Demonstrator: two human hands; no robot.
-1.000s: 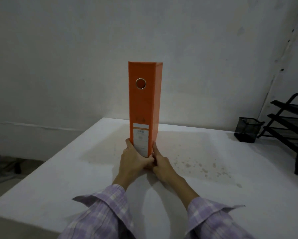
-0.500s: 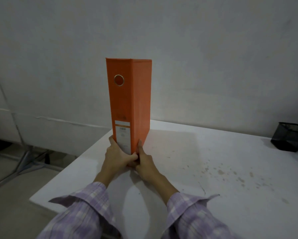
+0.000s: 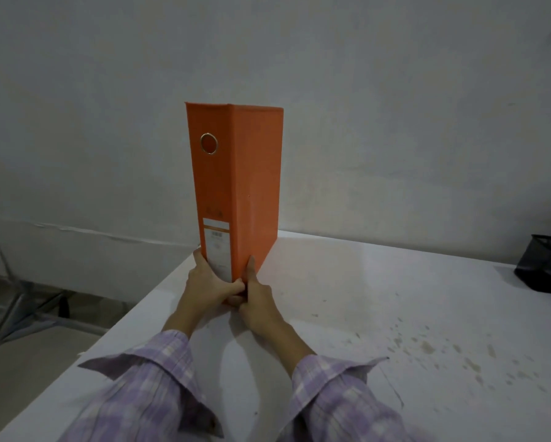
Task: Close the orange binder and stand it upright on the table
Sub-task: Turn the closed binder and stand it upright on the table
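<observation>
No text can be read. A white label (image 3: 216, 247) is seen on the spine of the orange binder (image 3: 236, 186), just above the fingers (image 3: 201, 266), but its print is too blurred.

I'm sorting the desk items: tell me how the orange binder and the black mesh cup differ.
The orange binder is tall and narrow, while the black mesh cup is short and squat. The binder is solid orange with a white spine label; the cup is dark see-through mesh. The left hand and right hand grip the binder at its base near the table's left edge; the cup sits untouched at the far right. Both stand on the white table.
</observation>
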